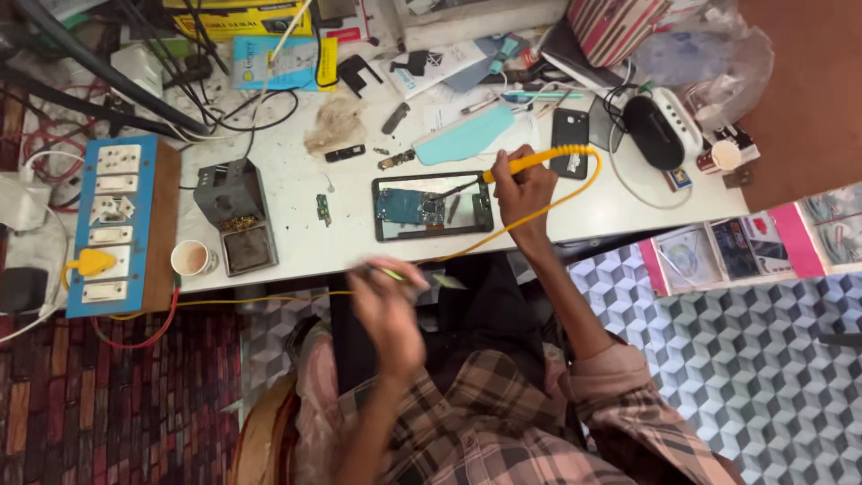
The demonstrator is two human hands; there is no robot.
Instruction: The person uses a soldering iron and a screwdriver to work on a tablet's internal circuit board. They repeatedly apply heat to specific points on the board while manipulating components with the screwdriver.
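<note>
Your right hand gripped the yellow soldering iron over the opened phone | your left hand, blurred, pinched a thin green tool.

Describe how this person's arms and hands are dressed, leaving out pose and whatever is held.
Both hands are bare: no gloves, rings or watch visible. The right hand and its forearm are uncovered up to the elbow, where a plaid sleeve in pink, grey and dark checks is rolled up. The left hand is motion-blurred; its forearm is also bare, with the same plaid shirt starting lower down.

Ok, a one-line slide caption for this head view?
Right hand holds a yellow soldering iron over an opened phone; blurred left hand lifted.
</note>
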